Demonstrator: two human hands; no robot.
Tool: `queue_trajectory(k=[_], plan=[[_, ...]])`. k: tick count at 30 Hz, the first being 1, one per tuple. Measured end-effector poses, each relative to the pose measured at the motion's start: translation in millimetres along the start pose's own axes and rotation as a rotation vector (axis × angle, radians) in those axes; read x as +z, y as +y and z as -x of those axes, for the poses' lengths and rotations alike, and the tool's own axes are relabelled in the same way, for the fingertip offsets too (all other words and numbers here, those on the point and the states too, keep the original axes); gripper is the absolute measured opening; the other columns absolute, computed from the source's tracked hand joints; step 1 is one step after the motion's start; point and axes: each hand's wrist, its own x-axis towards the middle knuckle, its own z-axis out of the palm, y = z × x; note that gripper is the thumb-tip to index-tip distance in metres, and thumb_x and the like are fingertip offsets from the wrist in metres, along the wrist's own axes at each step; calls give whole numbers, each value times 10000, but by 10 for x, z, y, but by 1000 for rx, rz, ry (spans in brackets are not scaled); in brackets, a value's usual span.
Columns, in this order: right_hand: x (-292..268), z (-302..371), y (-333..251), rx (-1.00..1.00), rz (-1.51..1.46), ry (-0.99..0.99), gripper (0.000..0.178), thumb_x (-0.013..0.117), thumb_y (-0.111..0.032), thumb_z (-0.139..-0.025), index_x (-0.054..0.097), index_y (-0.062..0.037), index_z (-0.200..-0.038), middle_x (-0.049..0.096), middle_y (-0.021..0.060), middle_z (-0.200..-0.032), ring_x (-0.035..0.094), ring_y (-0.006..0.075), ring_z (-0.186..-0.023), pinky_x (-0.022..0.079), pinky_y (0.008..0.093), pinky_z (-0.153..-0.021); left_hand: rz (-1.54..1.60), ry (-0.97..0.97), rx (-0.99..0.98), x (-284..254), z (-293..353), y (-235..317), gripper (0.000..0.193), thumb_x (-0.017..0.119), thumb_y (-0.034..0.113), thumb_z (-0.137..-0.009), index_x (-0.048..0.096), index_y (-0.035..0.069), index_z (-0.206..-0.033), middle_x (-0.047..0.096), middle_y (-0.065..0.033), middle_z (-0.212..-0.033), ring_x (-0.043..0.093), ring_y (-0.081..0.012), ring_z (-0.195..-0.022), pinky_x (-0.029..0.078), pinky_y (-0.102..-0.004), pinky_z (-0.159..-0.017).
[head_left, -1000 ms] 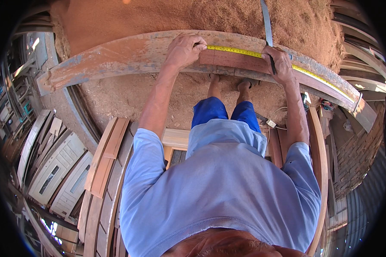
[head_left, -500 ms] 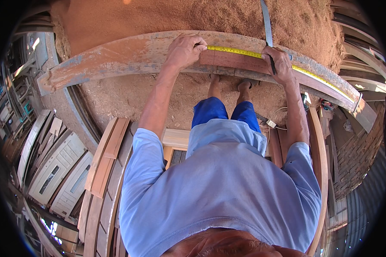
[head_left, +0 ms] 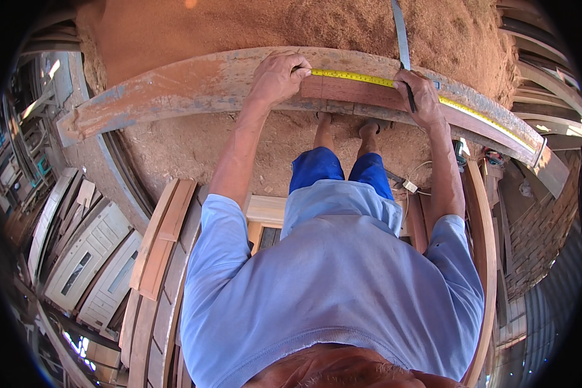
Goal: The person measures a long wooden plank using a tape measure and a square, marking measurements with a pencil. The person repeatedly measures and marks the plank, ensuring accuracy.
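A yellow tape measure [head_left: 352, 76] lies stretched along a reddish-brown board [head_left: 355, 92], reaching the board's right end. My left hand [head_left: 279, 76] is closed on the tape at the board's left end; whether the case is inside the fist is hidden. Farther right, my right hand [head_left: 420, 96] presses over the tape, its fingers wrapped round a dark handle-like bar. A long flat grey metal blade [head_left: 401, 35] sticks out beyond that hand, in line with the bar. Thin cross lines show on the board between my hands.
The board rests on a long worn wooden beam [head_left: 155, 87]. Behind it rises a sawdust heap [head_left: 271, 26]. Stacked planks [head_left: 165, 239] stand at my left, with white panelled doors [head_left: 87, 258] beyond. A power tool [head_left: 460, 152] and cable [head_left: 420, 169] lie at the right.
Almost nothing differs. Both hands, the tape and the blade keep their places, with only a very slight shift of the view.
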Motion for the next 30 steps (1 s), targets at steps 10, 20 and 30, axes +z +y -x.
queue_trajectory(k=[10, 20, 30], plan=[[14, 15, 11, -36, 11, 28, 79, 685, -63, -940, 649, -3, -977, 653, 230, -867, 626, 468, -868, 485, 505, -763, 11, 13, 45, 9, -2, -18, 212, 710, 348, -975, 747, 152, -1049, 738, -63, -1115, 636, -319, -1157, 481, -477, -1045], [-20, 65, -103, -21, 73, 259, 287, 659, -239, -1001, 672, -5, -1166, 689, 172, -938, 638, 368, -936, 488, 464, -885, 18, 50, 73, 32, 7, -39, 189, 727, 319, -955, 755, 152, -1040, 738, -58, -1089, 642, -306, -1134, 487, -454, -1031], [-14, 263, -527, 86, 25, 402, 481, 625, -365, -1044, 560, -20, -1373, 605, 189, -1117, 590, 327, -1083, 474, 462, -963, 20, 61, 68, 47, -1, -61, 186, 737, 315, -946, 767, 163, -1049, 747, -66, -1084, 644, -304, -1118, 479, -447, -1032]])
